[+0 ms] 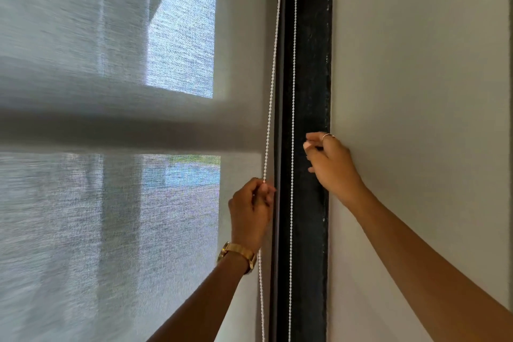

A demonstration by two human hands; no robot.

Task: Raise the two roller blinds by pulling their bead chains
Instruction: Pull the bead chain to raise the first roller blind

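A grey see-through roller blind (111, 119) covers the window on the left. Two strands of white bead chain hang at its right edge. My left hand (251, 211), with a gold watch on the wrist, is closed around the left strand (273, 64). The right strand (293, 64) hangs in front of the black frame. My right hand (330, 166), wearing a ring, is raised just right of that strand with its fingers curled; whether it grips any chain is unclear.
A black window frame post (308, 64) runs top to bottom beside the chains. A plain pale wall (416, 64) fills the right side. Through the blind I see a horizontal window bar and the outdoors.
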